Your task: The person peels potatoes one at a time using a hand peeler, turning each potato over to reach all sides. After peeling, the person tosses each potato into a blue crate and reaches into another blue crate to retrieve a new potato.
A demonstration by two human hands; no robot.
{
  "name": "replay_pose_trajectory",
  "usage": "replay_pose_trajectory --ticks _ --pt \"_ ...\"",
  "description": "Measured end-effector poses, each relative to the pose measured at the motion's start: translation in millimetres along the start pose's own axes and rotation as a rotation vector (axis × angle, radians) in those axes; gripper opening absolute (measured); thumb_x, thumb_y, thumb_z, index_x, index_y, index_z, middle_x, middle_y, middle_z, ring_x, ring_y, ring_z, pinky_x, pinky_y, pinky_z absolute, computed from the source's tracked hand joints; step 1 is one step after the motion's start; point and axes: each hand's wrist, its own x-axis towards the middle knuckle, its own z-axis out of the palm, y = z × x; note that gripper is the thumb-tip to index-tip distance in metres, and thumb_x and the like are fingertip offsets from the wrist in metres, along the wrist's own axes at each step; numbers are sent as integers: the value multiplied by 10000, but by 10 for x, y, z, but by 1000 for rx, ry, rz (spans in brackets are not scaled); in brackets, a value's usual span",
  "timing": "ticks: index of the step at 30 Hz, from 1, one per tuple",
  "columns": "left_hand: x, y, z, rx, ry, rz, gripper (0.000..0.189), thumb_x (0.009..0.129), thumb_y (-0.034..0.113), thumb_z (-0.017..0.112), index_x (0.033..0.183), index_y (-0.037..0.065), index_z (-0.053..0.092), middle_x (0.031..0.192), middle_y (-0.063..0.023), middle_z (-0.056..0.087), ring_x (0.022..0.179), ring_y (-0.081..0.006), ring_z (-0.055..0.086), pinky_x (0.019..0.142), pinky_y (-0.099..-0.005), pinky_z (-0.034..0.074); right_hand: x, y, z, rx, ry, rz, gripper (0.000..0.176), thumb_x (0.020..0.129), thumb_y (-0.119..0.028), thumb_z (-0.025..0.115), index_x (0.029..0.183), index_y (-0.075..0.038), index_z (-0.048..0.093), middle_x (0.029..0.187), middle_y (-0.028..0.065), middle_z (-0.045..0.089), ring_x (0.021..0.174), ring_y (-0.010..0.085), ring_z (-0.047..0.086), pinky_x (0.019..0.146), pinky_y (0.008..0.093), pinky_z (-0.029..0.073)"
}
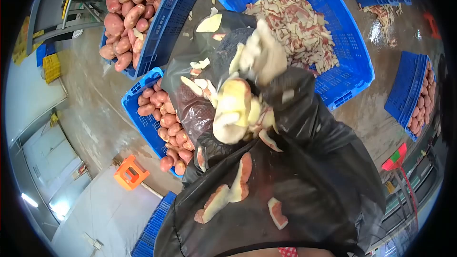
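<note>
The floor is brownish grey and mottled, with smeared pale streaks at left and a glossy patch catching the light at upper right. Pale, smooth wall panels curve along the left edge — bent by the wide lens — and below them a bright strip light or its reflection shows, with a second white glow near it. A metal tube frame stands at upper left. An orange stool sits lower down, and a metal stand rises at lower right.
</note>
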Motion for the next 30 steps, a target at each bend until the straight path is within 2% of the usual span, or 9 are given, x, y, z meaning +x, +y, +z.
replay_pose_trajectory --ticks 1,5,7,11,15,21,25,27,30 --pt "-174 -5 -21 10 345 -82 762 638 211 639 1301 21 316 1227 -175 444 1123 -345 456 881 -420 445 186 -87 -55 95 134 -18 400 921 -438 425 653 -142 431 518 -15 400 454 153 435 462 323 381" --pt "-70 -55 96 140 371 145 866 561 85 623 1344 44 255 1180 -147 469 1100 -286 479 959 -406 386 -63 23 -2 -41 -234 -123 366 910 -373 480 669 -103 427 520 31 427 447 179 456 444 359 425" --pt "0 -79 83 251 294 208 864 548 93 613 1334 44 259 1170 -162 474 1097 -306 477 942 -419 397 151 -11 -99 -41 137 -62 351 913 -321 490 652 -96 420 503 28 418 423 168 439 435 317 414" --pt "2 4 160 75 319 96 857 551 98 609 1332 53 259 1158 -181 474 1082 -319 487 930 -431 411 60 -167 -135 80 -140 -62 369 932 -390 427 665 -135 426 475 -15 377 417 149 410 427 330 363" --pt "2 6 120 -10 275 99 849 580 97 597 1349 58 242 1215 -180 450 1132 -322 468 949 -427 407 381 -100 -319 10 190 -133 393 935 -414 401 670 -127 445 504 -4 413 439 166 415 459 322 364" --pt "13 30 227 102 285 191 787 629 123 611 1334 49 269 1227 -172 442 1144 -314 462 970 -431 390 -18 -112 -15 136 -265 -36 375 954 -381 365 719 -124 504 537 -15 444 473 155 488 468 307 410" --pt "-70 -106 64 187 154 172 690 673 196 613 1285 30 342 1174 -156 491 1071 -301 512 869 -411 442 -122 -13 164 -96 -133 55 391 935 -411 396 707 -99 450 538 23 436 477 188 487 469 314 410" --pt "-63 -118 0 129 45 81 578 699 225 596 1213 28 420 1065 -204 531 827 -299 578 588 -372 504 32 -129 38 -412 25 -185 428 941 -416 377 648 -111 436 502 5 397 471 168 473 460 295 406" --pt "50 -68 92 150 129 100 683 714 246 606 1286 27 304 1050 -206 540 783 -313 598 578 -355 522 153 -321 -125 233 -65 -99 421 939 -436 370 661 -129 445 493 -29 394 413 138 406 422 286 379"
